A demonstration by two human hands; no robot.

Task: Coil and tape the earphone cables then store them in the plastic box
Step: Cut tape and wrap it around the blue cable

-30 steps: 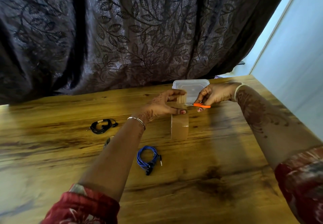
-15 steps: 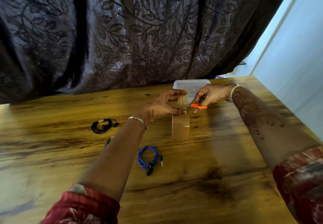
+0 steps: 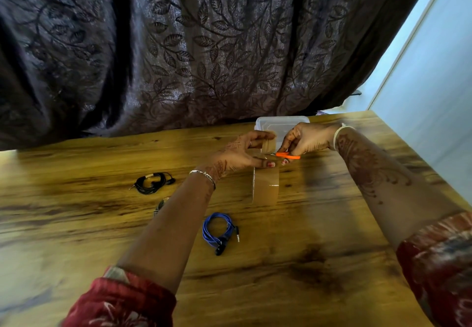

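Observation:
My left hand (image 3: 242, 151) pinches a strip of clear tape (image 3: 268, 145) pulled up from the tape roll (image 3: 265, 190), which hangs below it just over the table. My right hand (image 3: 306, 139) holds orange-handled scissors (image 3: 287, 155), their blades at the strip. A blue coiled earphone (image 3: 217, 228) lies loose on the table near my left forearm. A black coiled earphone (image 3: 152, 182), bound with a pale band, lies further left. The clear plastic box (image 3: 281, 121) sits behind my hands at the table's far edge.
A wooden table (image 3: 319, 263) fills the view, with a dark leaf-patterned curtain (image 3: 191, 46) hanging behind it and a pale wall (image 3: 434, 71) at the right. Another dark cable (image 3: 159, 205) peeks out from under my left forearm.
My right hand and the scissors have shifted slightly left toward the tape strip. The left hand and roll have stayed almost still.

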